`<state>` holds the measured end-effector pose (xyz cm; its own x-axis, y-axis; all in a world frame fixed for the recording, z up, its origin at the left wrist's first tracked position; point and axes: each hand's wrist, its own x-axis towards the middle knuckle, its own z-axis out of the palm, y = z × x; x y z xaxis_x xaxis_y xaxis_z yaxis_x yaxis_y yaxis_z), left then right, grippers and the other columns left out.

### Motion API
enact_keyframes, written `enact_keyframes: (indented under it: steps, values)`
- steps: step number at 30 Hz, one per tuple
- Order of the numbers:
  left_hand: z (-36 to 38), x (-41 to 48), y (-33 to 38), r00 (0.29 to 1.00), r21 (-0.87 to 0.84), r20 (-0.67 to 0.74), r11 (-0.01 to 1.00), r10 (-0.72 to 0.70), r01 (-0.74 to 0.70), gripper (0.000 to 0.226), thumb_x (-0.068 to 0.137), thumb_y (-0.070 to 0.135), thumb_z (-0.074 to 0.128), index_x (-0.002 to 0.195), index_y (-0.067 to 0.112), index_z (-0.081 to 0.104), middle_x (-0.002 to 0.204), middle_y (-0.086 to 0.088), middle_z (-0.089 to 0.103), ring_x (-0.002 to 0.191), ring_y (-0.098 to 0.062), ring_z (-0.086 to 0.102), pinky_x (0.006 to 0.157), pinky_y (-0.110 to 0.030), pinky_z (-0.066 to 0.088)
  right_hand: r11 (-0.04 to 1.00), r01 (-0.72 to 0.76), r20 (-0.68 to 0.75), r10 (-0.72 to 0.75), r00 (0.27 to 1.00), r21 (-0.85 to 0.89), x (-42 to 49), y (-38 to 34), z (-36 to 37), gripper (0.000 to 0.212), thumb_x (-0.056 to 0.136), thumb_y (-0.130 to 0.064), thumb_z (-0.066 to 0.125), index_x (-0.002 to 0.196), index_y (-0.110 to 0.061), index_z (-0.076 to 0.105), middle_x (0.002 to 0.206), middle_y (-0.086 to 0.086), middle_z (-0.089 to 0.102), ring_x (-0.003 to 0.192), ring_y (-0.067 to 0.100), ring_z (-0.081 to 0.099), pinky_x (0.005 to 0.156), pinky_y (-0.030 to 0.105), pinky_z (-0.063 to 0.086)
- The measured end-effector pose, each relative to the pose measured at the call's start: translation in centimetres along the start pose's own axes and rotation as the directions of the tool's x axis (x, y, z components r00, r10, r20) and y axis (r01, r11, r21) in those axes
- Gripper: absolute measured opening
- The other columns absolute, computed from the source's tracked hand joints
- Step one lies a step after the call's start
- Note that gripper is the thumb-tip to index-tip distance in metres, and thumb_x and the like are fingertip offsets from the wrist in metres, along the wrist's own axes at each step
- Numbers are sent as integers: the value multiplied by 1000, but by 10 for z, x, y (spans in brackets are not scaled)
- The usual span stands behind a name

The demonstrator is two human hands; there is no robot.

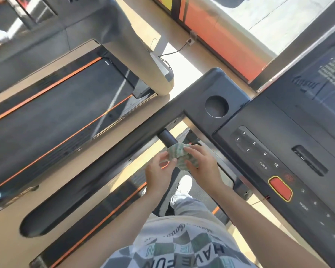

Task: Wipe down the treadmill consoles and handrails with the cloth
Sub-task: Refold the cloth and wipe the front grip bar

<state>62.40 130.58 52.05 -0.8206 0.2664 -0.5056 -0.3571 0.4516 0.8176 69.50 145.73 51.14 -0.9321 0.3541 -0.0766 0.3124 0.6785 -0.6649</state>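
Two bare hands meet over the cloth point(179, 155), a small green-and-white bundle crumpled against the short black grip bar point(167, 137) that juts from beneath the long side handrail point(97, 167). Right hand point(201, 163): fingers curled over the top of the bundle, closed on it. Left hand point(159, 171): thumb and fingertips pinching its near edge, a narrow hold. Console point(278, 151): to the right of the hands, carrying numbered keys, a red stop button point(280, 188) and a round cup recess point(216, 106) at its left corner. Judged from its folds, the cloth is light, soft and limp; it should conform readily to the round bar but can bunch or slip out of a loose pinch. A full-palm hold with the fabric wrapped around the bar would likely serve better than fingertips at an edge. A second treadmill point(56, 105) stands beyond the handrail.
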Motion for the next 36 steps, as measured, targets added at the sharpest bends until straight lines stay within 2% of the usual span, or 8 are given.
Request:
enact_keyframes:
  steps: [6,12,15,20,24,27,31,36]
  values:
    - [23,24,4,960,-267,-151,945,-236,190,17,88,22,79,101,15,71,93,2,77,88,-11,74,83,-34,63,990,-91,109,79,991,107,31,-8,5,38,94,-9,65,131,-15,66,136,-2,59,120,11,56,102,26,49]
    - [26,40,14,872,-568,-251,793,-419,218,10,85,11,81,89,10,72,87,-6,78,84,-21,77,73,-32,62,964,-161,61,151,987,211,79,-22,6,32,82,0,71,107,-18,63,100,-5,61,87,10,61,73,17,49]
    - [27,42,18,875,-607,-273,777,-401,167,6,89,14,78,91,13,73,90,-3,78,88,-18,76,76,-30,62,975,-73,-25,80,997,210,93,-27,12,25,78,3,72,92,-15,60,100,-1,56,90,18,59,74,28,50]
    - [27,26,17,945,-457,-256,887,-201,64,17,89,19,79,104,19,70,104,9,72,88,-1,72,74,-18,58,972,-95,14,94,996,214,97,-22,16,14,82,-6,75,91,-15,69,98,-1,65,93,19,62,81,31,52]
    - [31,23,8,960,-317,-244,947,-137,54,15,91,15,76,102,18,67,102,13,67,84,2,68,81,-26,60,981,-133,144,113,983,143,84,-6,0,12,87,-12,74,87,-22,69,93,-5,65,88,16,62,78,27,50]
    - [32,20,6,968,-248,-229,968,-101,42,15,91,14,76,101,11,65,98,12,66,81,3,67,68,-13,54,971,-198,168,175,970,131,56,7,-11,15,86,-13,78,83,-25,69,89,-4,67,84,15,64,77,29,55]
    - [37,8,-9,995,-139,-89,990,-42,29,18,86,20,81,91,18,64,106,-6,68,86,-7,71,57,-10,49,965,-237,127,222,967,115,7,18,-22,10,84,-13,79,83,-20,72,85,-10,66,77,2,61,68,6,42]
    - [55,-22,-34,987,37,139,996,75,-81,26,87,15,80,83,26,56,105,-4,62,84,-12,65,59,-12,49,937,-343,37,342,939,69,-56,29,-36,8,82,-9,79,84,-12,72,81,-11,64,70,-4,55,64,11,36]
